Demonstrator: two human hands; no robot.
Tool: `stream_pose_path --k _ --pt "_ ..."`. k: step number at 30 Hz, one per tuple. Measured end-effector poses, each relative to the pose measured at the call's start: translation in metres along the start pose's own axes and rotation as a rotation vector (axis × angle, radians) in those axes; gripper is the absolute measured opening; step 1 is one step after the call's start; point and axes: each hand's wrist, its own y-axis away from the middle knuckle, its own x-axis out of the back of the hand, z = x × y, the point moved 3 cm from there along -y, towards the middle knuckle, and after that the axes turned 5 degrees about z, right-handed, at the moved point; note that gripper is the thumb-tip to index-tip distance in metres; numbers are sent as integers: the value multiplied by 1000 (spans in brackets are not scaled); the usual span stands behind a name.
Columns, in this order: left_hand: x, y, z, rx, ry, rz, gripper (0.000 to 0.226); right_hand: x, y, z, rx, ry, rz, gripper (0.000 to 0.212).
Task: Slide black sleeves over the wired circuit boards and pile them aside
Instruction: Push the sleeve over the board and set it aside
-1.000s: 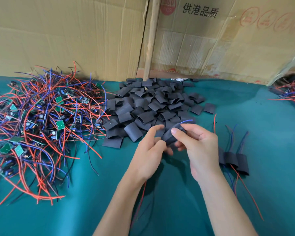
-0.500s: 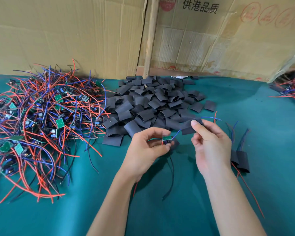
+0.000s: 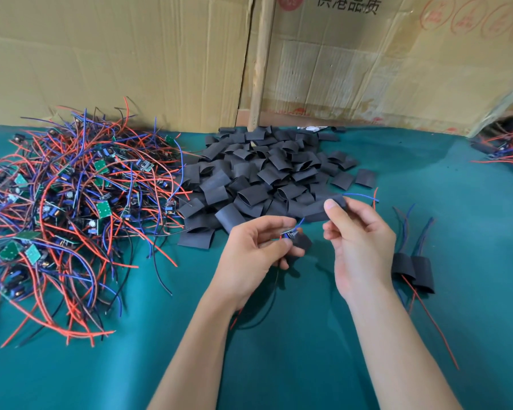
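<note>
- Bench [image 3: 279, 350]: covered in teal cloth, bearing all the items below.
- Heap of wired circuit boards [image 3: 71, 208]: left of centre, a tangle of red, blue and black leads with small green boards showing through. It reaches from the near left to the far edge of the bench.
- Pile of black sleeves [image 3: 264, 179]: centre, far side, just right of the wire heap and touching its edge. Loose flattened tubes lie overlapping, with a few single pieces just beside the pile on its right.
- Left hand [image 3: 249, 253]: near centre, above the cloth. Its fingers [image 3: 276, 224] and thumb pinch a small circuit board [image 3: 289, 233], whose leads hang down below the palm. A dark sleeve piece lies against that board; whether it is already on the board, I cannot tell.
- Right hand [image 3: 359, 247]: just right of the left hand, apart from it. Thumb and forefinger pinch a black sleeve [image 3: 317, 213] and hold it in front of the near edge of the pile. A blue lead and a red lead show past the fingertips.
- Finished sleeved boards [image 3: 413, 269]: two or more side by side on the cloth just right of the right hand, leads trailing far and near.
- Second wire bundle [image 3: 507, 149]: far right edge, partly cut off.
- Cardboard boxes [image 3: 131, 54]: along the far side, forming a wall behind the bench; red stamps and printed characters on the right one.
</note>
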Motion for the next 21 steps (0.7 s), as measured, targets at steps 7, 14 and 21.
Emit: stream_pose_path --k 7,14,21 --pt "-2 1 -1 9 -73 3 13 -1 2 -2 -40 -49 -46 16" --pt "-2 0 -1 -41 -134 -17 27 -1 3 -3 -14 12 -52 13" --pt "1 -1 -1 -98 -255 133 22 0 2 -6 66 151 -102 16"
